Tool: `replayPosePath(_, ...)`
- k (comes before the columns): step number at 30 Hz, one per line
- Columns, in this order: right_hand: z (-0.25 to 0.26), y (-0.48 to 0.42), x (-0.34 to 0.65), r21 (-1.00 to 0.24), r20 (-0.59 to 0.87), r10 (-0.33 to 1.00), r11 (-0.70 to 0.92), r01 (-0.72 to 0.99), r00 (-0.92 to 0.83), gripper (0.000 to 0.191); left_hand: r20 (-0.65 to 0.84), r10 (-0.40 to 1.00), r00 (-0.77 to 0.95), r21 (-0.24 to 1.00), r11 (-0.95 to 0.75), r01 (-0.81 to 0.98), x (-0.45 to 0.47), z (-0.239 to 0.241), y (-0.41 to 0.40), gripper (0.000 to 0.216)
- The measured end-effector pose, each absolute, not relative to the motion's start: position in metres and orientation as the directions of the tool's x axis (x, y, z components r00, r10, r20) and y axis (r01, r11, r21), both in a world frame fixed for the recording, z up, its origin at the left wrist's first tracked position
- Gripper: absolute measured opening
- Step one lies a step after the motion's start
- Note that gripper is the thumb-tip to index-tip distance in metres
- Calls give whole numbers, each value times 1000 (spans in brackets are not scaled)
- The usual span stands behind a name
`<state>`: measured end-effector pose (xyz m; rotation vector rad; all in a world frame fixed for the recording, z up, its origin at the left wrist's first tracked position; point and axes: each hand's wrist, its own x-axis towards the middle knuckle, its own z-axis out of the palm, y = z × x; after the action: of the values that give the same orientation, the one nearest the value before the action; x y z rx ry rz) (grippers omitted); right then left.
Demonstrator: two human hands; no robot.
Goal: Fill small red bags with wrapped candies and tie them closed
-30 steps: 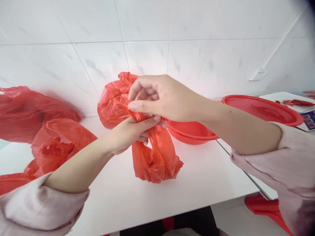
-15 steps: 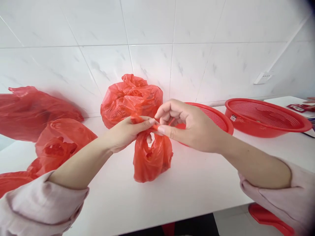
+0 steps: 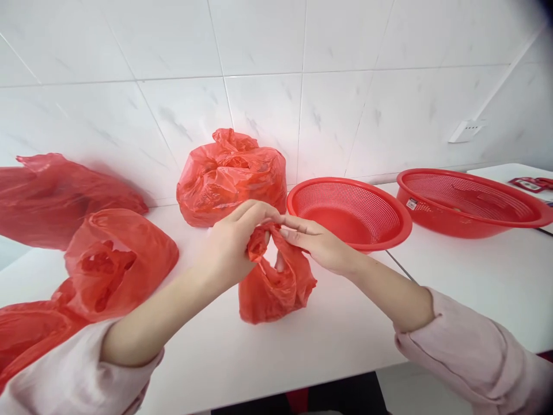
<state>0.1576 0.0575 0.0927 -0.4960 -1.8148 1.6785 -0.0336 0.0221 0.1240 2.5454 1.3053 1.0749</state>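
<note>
A small red plastic bag point(image 3: 274, 291) stands on the white table point(image 3: 328, 340) in front of me. My left hand point(image 3: 235, 242) pinches one of its handles at the top, fingers closed on the plastic. My right hand point(image 3: 315, 245) meets it from the right, fingers closed on the other handle, thumb tucked into the bag's mouth. Both hands touch each other above the bag. Pale pink sleeves cover my forearms from the elbow.
A fuller tied red bag point(image 3: 231, 176) sits behind against the tiled wall. More red bags lie at left point(image 3: 116, 259), point(image 3: 56, 193). Two red perforated baskets stand at right, one near point(image 3: 349, 210) and one farther point(image 3: 470, 202). The table's front edge runs below my arms.
My right hand has come down from above the bag and closed in on its top beside my left hand. The bag has sunk lower and sits more squat on the table.
</note>
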Motion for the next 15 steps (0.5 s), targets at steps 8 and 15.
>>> replayPosePath(8, 121, 46, 178, -753, 385, 711, 611, 245, -589, 22, 447, 737, 507, 527, -675, 516, -39, 115, 20, 43)
replayPosePath(15, 104, 55, 216, -603, 342, 770, 620, 502, -539, 34, 289, 853, 435, 536, -521, 665, -71, 95, 11, 41)
